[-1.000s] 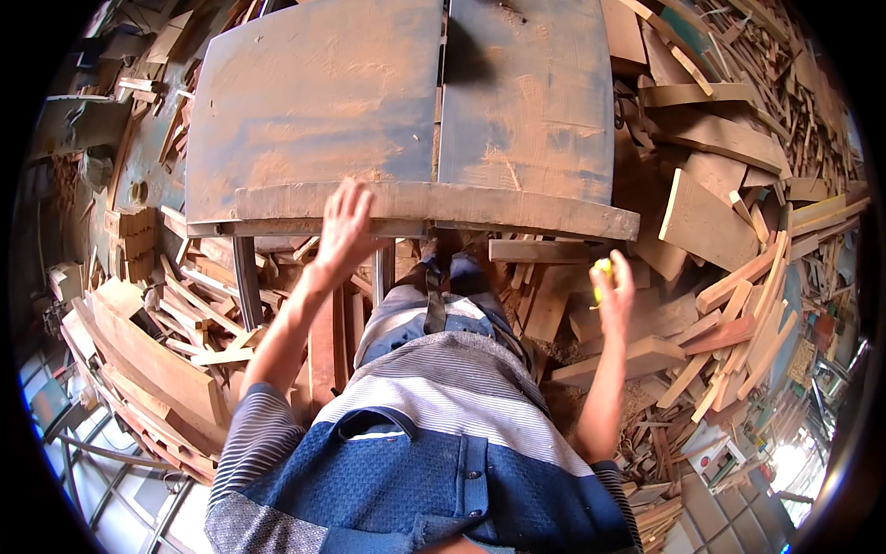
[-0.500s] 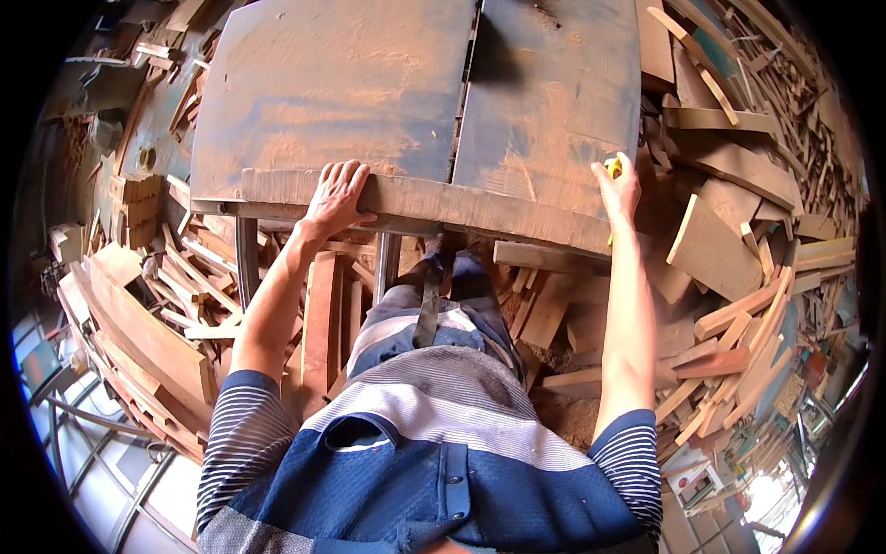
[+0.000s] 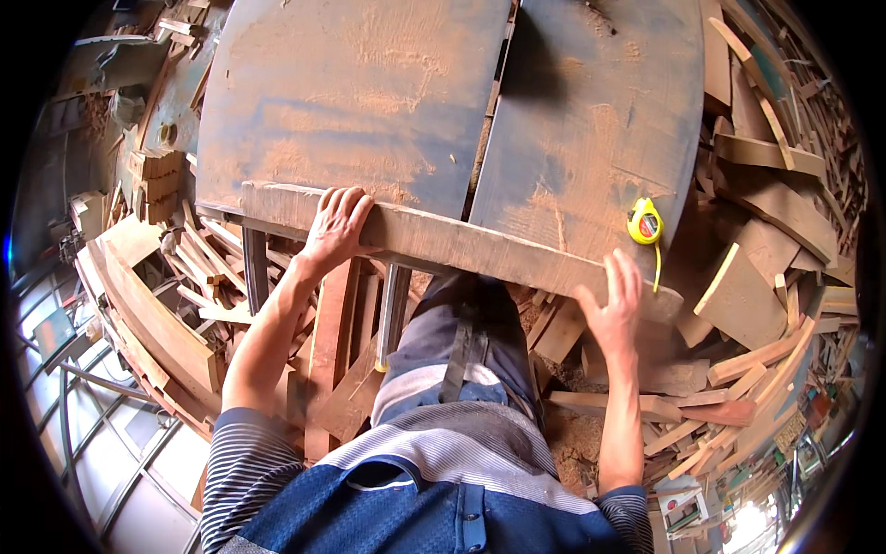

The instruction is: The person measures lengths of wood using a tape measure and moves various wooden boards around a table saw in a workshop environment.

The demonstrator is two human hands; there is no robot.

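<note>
A long, narrow wooden board (image 3: 480, 235) lies along the near edge of a dusty saw table (image 3: 351, 102), its right end sticking out past the tabletop's near edge. My left hand (image 3: 339, 226) wraps over the board left of its middle, fingers on top. Close to the right end, my right hand (image 3: 614, 300) grips the same board, fingers laid over it and thumb apart on the near side. A yellow tape measure (image 3: 644, 222) rests on the tabletop just beyond my right hand, a short length of its blade running to the board.
A dark slot (image 3: 486, 138) splits the tabletop. Metal legs (image 3: 394, 309) stand below its near edge. Offcuts (image 3: 752, 295) are heaped on the right, and curved planks (image 3: 152, 319) are stacked on the left. Sawdust (image 3: 577, 448) covers the floor by my legs.
My right hand has let go of the tape measure, leaving it on the table, and has moved nearer onto the board. The board's right end has swung toward me; my left hand keeps its hold.
</note>
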